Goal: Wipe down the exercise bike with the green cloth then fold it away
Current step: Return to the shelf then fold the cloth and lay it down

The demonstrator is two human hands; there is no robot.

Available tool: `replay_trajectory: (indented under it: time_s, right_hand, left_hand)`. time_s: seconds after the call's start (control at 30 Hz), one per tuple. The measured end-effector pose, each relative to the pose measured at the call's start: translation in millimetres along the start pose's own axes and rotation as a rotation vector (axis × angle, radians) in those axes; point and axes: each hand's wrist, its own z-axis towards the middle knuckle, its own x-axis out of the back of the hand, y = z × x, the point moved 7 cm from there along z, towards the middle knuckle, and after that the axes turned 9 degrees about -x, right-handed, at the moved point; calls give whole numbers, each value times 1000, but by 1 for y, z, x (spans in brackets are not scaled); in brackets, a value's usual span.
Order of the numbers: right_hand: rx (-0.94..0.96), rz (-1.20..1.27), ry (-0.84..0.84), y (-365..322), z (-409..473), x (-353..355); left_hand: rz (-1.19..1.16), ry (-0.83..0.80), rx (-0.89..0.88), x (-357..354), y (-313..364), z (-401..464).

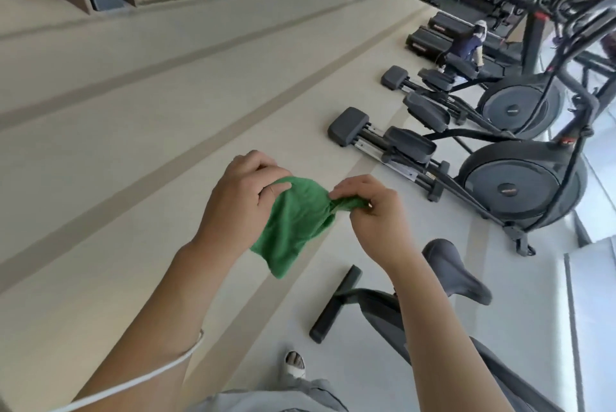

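Cloth: the green cloth [295, 221] hangs in the air between my two hands, above the floor [133, 145], bunched and uneven, with a loose corner drooping toward 7 o'clock.
Left hand: my left hand [240, 198] pinches the cloth's upper edge at 10 o'clock, thumb and fingers curled onto the fabric.
Right hand: my right hand [373, 211] pinches a twisted tail of the cloth at 3 o'clock, fingers closed tight on it.
Bike: the exercise bike [383, 308] stands just below my right forearm, at 5 o'clock from the cloth; its saddle [456, 275] and floor bar [335, 305] show, and the cloth touches none of it.
Step in hand: I judge I am sorting the cloth out, either to get a flat face for wiping or to start the fold; I cannot tell which from here.
Doing it well: I should untwist the tail in my right hand first, then walk both hands out to two neighbouring corners so the cloth hangs flat. Pulling gently apart will shake out the bunching. Only then bring edge to edge, so the fold lies square and not lumpy.
Risk: if I fold over the twist, the cloth will end up a wad.
Around me: elliptical trainers [506, 178] stand in a row toward 2 o'clock, well apart from my hands.
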Motion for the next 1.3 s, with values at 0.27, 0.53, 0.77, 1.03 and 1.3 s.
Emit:
replay_trajectory:
  time_s: [0.27,0.53,0.77,1.03,1.3]
  right_hand:
    - [21,28,-219,1,54,-53]
    - [27,-137,-266,41,159,-52]
    - [-38,-62,-328,52,244,-51]
    - [129,53,-532,51,304,-96]
    - [57,146,-641,49,340,-160]
  left_hand:
    - [-26,60,69,-2,-28,29]
    - [112,-84,169,-33,-79,106]
    - [291,-206,261,-63,-104,161]
    - [352,98,300,-46,-124,206]
    - [237,59,251,-36,-171,230]
